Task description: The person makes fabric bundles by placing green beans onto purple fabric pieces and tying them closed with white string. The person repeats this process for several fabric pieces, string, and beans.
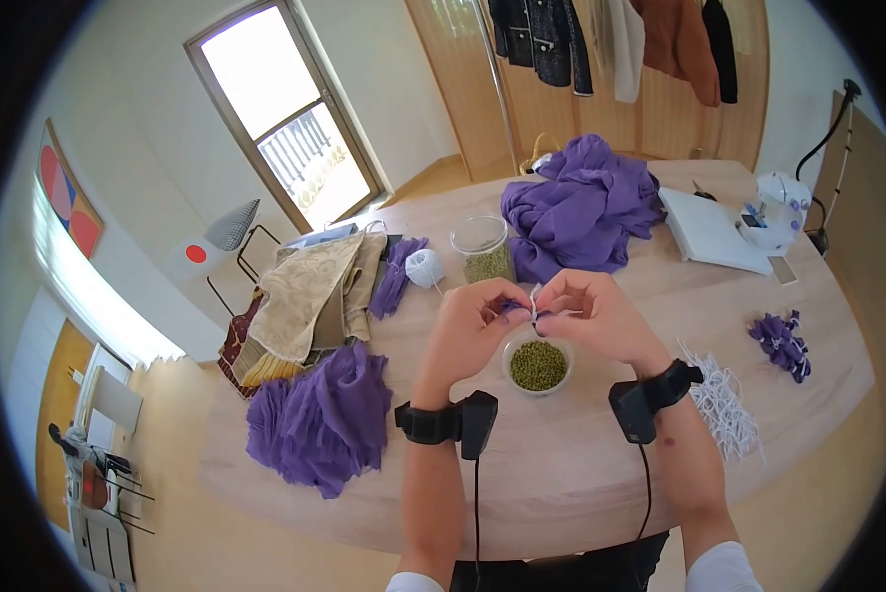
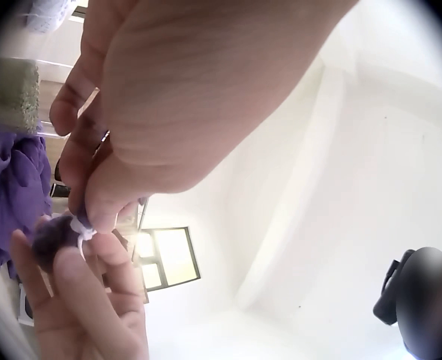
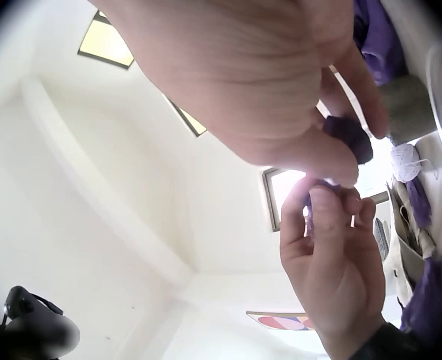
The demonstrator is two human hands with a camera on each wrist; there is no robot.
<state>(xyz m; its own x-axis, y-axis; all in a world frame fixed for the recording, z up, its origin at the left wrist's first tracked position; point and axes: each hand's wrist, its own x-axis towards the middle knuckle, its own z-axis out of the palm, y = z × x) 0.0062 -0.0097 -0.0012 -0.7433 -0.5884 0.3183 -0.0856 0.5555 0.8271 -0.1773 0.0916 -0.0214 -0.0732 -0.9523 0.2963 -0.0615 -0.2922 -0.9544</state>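
Both hands meet over a small clear bowl (image 1: 508, 347) of green beans (image 1: 539, 367). Between them is a small round purple cloth pouch (image 2: 54, 240), its neck wrapped with white string (image 2: 82, 227). My left hand (image 1: 470, 324) pinches the gathered cloth at the neck between thumb and forefinger. In my right hand (image 1: 603, 318), curled fingers and thumb hold the pouch's rounded part and the string. The right wrist view shows the pouch bulging behind the right thumb, with the left fingertips close against it. Fingers partly hide the string's wrap.
Behind the hands stand a clear jar (image 1: 479, 235) of beans and a white string ball (image 1: 424, 267). Purple cloth (image 1: 586, 207) is heaped at the back, with frayed pieces (image 1: 324, 419) left. Cut strings (image 1: 721, 405), tied purple bundles (image 1: 780, 345) and a sewing machine (image 1: 776, 217) lie right.
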